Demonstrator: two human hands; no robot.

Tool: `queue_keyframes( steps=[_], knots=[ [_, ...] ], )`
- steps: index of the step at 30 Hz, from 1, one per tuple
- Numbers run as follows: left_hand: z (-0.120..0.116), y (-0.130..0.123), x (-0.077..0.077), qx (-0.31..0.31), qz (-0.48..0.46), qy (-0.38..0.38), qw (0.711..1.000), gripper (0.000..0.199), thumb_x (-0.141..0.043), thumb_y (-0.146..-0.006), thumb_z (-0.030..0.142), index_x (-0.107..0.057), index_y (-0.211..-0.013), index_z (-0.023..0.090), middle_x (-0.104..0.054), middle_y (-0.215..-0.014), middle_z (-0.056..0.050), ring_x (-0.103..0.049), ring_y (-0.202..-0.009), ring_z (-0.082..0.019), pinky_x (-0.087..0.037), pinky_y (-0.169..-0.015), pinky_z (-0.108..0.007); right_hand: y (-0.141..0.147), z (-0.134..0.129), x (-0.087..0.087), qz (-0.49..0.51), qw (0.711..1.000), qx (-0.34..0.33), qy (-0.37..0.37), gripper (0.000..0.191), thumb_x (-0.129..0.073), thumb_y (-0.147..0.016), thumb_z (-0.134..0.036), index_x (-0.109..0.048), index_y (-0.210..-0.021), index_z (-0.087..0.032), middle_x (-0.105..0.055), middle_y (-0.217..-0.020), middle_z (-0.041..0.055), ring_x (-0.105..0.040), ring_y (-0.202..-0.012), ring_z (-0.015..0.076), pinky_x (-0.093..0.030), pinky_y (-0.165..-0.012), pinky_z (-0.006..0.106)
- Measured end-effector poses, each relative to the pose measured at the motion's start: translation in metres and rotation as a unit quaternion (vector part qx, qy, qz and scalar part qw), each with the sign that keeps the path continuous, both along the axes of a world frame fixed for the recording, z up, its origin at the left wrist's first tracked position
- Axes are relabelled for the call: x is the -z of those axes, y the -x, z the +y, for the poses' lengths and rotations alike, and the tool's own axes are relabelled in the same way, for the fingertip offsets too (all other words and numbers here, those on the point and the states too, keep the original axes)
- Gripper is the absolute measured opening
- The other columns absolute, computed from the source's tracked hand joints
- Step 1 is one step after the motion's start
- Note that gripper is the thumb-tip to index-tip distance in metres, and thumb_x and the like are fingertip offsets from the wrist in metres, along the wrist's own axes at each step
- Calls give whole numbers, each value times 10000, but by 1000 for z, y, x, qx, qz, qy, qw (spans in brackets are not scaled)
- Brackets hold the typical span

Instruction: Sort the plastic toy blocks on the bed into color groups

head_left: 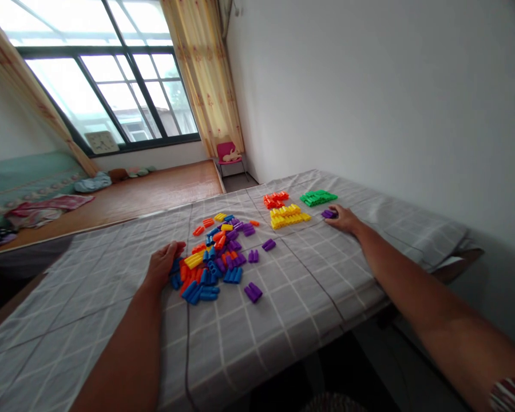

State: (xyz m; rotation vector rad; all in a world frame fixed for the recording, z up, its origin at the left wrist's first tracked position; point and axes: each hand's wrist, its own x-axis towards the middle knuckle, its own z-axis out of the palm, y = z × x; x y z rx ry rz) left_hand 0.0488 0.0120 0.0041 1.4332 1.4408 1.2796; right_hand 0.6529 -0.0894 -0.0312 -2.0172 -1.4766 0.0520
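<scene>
At the right of the table, my right hand point(344, 220) has its fingers closed around a purple plastic block point(328, 214) made of joined tubes, low over the cloth. My left hand point(163, 263) rests at the left edge of a mixed pile of blocks point(212, 254) in blue, orange, purple and yellow; its fingers are loosely extended and partly hidden. Near my right hand lie a green group point(318, 198), a yellow group point(288, 216) and a red-orange group point(276, 199). Loose purple blocks point(253, 292) lie between the pile and those groups.
A grey checked cloth point(283, 315) covers the table, with a white wall point(369, 103) along its right side. Behind stand a wooden bed platform point(175, 180) with fabric on it and a pink chair point(225, 150) holding a plush toy. A window point(120, 86) is at the back.
</scene>
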Motion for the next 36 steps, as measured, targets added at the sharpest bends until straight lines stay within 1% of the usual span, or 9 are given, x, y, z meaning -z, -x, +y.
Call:
queue_keyframes(
  steps=[2, 8, 17, 24, 28, 30, 32, 34, 36],
  knots=[
    [2, 1, 2, 3, 6, 0, 1000, 443, -652, -667, 556, -734, -863, 167, -735, -954, -92, -676, -883, -219, -563, -711, -288, -2, -1, 0, 20, 1000, -4, -1, 567, -698, -705, -367, -575, -1210, -141, -649, -1208, 134, -631, -1050, 216, -483, -925, 340],
    [2, 2, 3, 4, 22, -6, 1000, 472, -646, -662, 577, -735, -876, 167, -734, -972, -95, -674, -910, -238, -566, -726, -311, -5, -3, -3, -2, 1000, -6, -12, 388, -661, -759, -356, -643, -1099, -169, -702, -1090, 100, -663, -960, 219, -507, -857, 326],
    [-1, -1, -3, 5, 41, 10, 999, 499, -630, -657, 584, -730, -888, 153, -736, -932, -89, -677, -874, -210, -561, -701, -268, -7, 3, 4, -22, 999, -25, -20, 387, -668, -753, -373, -654, -1100, -204, -713, -1077, 69, -668, -958, 215, -505, -867, 332],
    [-2, -2, -2, 8, 53, -3, 999, 532, -617, -655, 622, -724, -879, 152, -737, -918, -87, -675, -879, -231, -557, -680, -291, -13, 6, 11, -19, 998, -33, -41, 379, -661, -738, -376, -661, -1072, -197, -719, -1040, 74, -670, -918, 212, -511, -821, 328],
    [-2, -3, 1, 4, 62, -24, 998, 556, -591, -669, 643, -722, -860, 137, -736, -888, -96, -670, -848, -223, -543, -694, -296, -10, 3, 9, -40, 998, 5, -48, 408, -632, -752, -432, -651, -1070, -177, -714, -1014, 92, -663, -878, 224, -504, -796, 341],
    [-4, -4, 2, 7, 75, -36, 996, 568, -566, -693, 645, -722, -864, 125, -735, -885, -99, -668, -840, -218, -533, -711, -299, -2, 2, 3, -69, 992, 43, -92, 440, -587, -788, -433, -632, -1111, -138, -702, -1019, 125, -650, -876, 241, -488, -826, 374],
    [-5, -5, 4, 4, 94, -48, 994, 582, -530, -726, 641, -724, -890, 117, -736, -915, -104, -664, -871, -225, -522, -735, -303, 15, 0, -8, -103, 983, 42, -147, 441, -528, -831, -395, -613, -1154, -106, -686, -1042, 153, -631, -915, 258, -458, -883, 410],
    [-5, -6, 6, 5, 111, -62, 992, 582, -501, -754, 631, -726, -911, 117, -736, -951, -111, -659, -914, -236, -510, -774, -313, 45, -1, -24, -123, 977, -23, -172, 413, -492, -858, -358, -615, -1159, -104, -677, -1056, 158, -616, -942, 263, -434, -920, 421],
    [-4, -6, 9, 6, 123, -72, 990, 580, -477, -775, 619, -727, -917, 116, -734, -975, -122, -655, -938, -243, -498, -807, -323, 89, -2, -40, -116, 971, -132, -164, 375, -486, -873, -343, -631, -1141, -124, -675, -1065, 145, -618, -924, 247, -439, -919, 401]
  ],
)
